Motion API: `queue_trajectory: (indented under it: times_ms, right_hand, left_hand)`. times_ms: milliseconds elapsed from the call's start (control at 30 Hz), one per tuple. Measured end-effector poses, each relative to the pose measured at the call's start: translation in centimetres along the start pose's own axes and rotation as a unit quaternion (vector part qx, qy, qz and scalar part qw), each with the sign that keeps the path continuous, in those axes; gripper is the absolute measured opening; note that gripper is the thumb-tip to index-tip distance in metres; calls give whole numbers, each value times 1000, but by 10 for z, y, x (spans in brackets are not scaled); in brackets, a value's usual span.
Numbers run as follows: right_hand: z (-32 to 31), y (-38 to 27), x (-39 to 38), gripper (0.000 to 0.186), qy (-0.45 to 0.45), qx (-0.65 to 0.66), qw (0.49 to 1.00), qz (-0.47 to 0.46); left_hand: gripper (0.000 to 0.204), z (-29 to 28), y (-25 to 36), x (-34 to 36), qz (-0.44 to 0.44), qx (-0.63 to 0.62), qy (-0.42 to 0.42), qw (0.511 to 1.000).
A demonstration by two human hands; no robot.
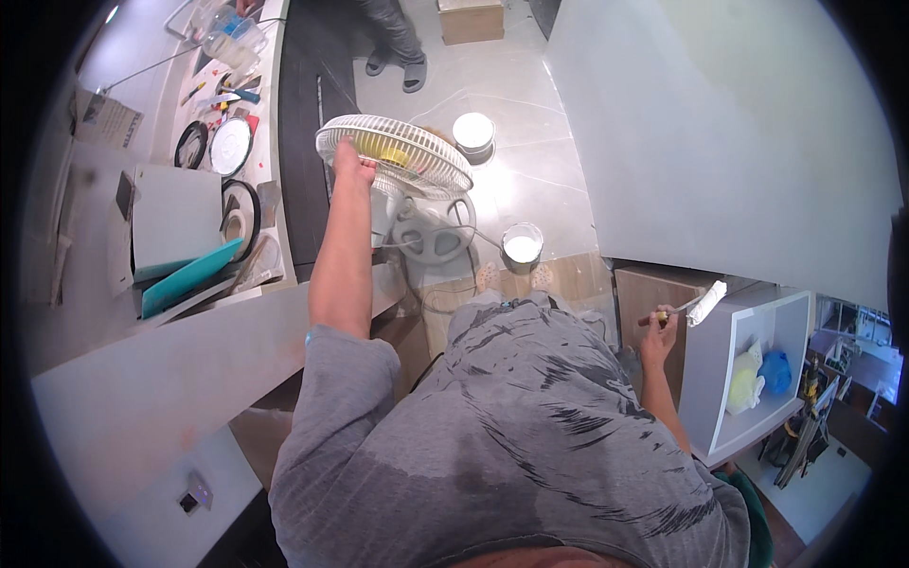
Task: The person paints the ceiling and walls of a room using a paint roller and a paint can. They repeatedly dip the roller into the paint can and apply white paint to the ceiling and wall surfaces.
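Note:
My left hand (352, 161) grips the near rim of a white fan's grille (431, 156), which has a yellow hub and sits on a grey stand (434, 235) with a cable trailing down. In my right hand (660, 329) is the handle of a paint roller, its white sleeve (706, 303) angled up beside a wooden cabinet (642, 289). A bucket of white paint (522, 243) stands on the floor just beyond my feet, and a second white bucket (472, 130) is farther back, near the fan.
A counter (269, 142) at left holds tools, lids, a teal board and other clutter. Another person's legs (402, 57) and a cardboard box (471, 21) are at the back. A large pale panel (720, 123) fills the right; below it is an open white cubby (800, 322) with plastic bags.

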State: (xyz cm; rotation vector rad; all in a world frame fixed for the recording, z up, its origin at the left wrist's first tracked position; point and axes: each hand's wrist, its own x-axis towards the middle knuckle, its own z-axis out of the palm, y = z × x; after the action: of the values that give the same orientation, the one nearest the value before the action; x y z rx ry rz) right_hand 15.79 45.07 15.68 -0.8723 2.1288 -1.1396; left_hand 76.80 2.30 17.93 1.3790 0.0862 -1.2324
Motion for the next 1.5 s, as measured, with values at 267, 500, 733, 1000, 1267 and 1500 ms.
queue_trajectory:
  times_ms: [267,500,733,1000,1267,1500]
  right_hand:
    - [-7,-3,-15,21,31,-5,999,-33]
    - [1,-17,-7,17,27,18,998,-46]
    - [7,-10,-1,19,22,9,999,-28]
    - [17,-30,0,19,24,14,1000,-2]
    - [8,-44,-1,20,17,-58,997,-44]
    - [10,-47,-4,16,18,-47,998,-34]
  left_hand:
    - [43,44,5,30,4,-28,25,999]
    - [48,75,22,36,1,-9,-5,1000]
    - [52,93,40,50,-18,24,7,1000]
    - [43,90,67,72,-36,113,-21,993]
    - [42,92,70,88,-37,165,-61,984]
    - [44,85,45,83,-44,147,-86,985]
